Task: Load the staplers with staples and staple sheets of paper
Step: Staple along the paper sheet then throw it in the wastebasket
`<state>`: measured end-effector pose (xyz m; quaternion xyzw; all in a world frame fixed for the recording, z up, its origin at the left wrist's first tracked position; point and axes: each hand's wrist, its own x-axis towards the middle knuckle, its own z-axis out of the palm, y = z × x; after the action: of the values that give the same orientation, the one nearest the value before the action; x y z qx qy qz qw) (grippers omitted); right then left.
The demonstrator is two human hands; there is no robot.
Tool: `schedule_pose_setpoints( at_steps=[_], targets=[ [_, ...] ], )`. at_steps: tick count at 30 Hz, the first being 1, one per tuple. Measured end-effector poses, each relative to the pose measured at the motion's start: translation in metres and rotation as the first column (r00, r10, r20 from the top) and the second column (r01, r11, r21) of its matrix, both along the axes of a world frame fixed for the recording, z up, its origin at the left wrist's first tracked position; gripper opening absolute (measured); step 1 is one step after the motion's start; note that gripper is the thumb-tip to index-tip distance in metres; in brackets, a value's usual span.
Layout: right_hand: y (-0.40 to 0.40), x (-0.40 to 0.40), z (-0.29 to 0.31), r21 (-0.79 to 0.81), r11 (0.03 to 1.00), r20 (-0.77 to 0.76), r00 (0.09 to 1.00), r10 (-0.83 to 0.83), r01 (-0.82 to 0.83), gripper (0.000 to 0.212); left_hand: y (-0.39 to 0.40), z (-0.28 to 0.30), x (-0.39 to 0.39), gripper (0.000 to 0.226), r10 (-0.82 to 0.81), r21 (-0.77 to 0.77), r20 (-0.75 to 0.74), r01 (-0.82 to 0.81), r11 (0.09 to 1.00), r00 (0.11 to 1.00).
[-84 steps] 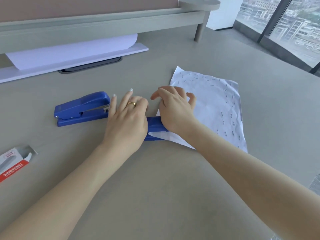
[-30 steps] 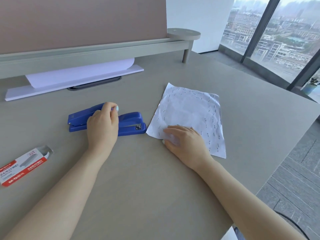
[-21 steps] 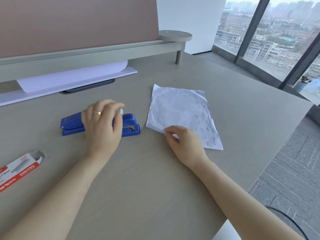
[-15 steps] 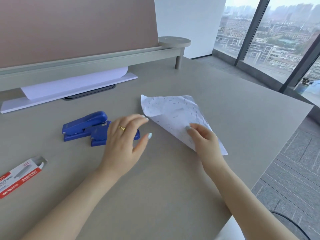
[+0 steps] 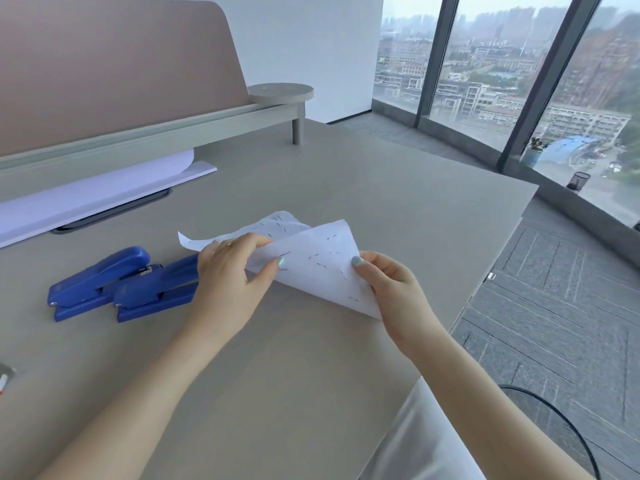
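The white stapled sheets (image 5: 311,263), dotted with several staples, are lifted and curled over above the desk. My left hand (image 5: 232,271) pinches their left part between thumb and fingers. My right hand (image 5: 391,285) pinches the right edge with thumb on top. Two blue staplers lie side by side to the left: the far stapler (image 5: 97,277) and the near stapler (image 5: 156,291), whose front end is hidden behind my left hand. Neither hand touches a stapler.
A stack of white paper (image 5: 104,188) lies under the raised grey shelf (image 5: 156,136) at the back left. A staple box (image 5: 4,377) shows only a corner at the left edge. The desk's right edge (image 5: 495,271) drops to the carpeted floor.
My left hand has left the stapler and taken hold of the sheets. Both hands have lifted and curled the sheets off the desk. The view has tilted upward.
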<state>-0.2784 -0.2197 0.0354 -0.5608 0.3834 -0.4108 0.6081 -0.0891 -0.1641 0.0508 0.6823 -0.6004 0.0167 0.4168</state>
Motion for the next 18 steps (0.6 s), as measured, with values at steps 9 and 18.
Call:
schedule_pose_setpoints(
  at_steps=[9,18],
  targets=[
    [-0.009,-0.063,0.014,-0.237,0.825,0.179,0.858,-0.482,0.513,0.022,-0.044,0.017,-0.014,0.017,0.009,-0.013,0.198,-0.007,1.0,0.98],
    [-0.023,-0.154,-0.01,-0.166,0.597,0.032,0.609,-0.792,0.785,0.06,-0.074,0.036,-0.126,0.009,-0.248,-0.035,0.363,0.279,0.96,0.898]
  ],
)
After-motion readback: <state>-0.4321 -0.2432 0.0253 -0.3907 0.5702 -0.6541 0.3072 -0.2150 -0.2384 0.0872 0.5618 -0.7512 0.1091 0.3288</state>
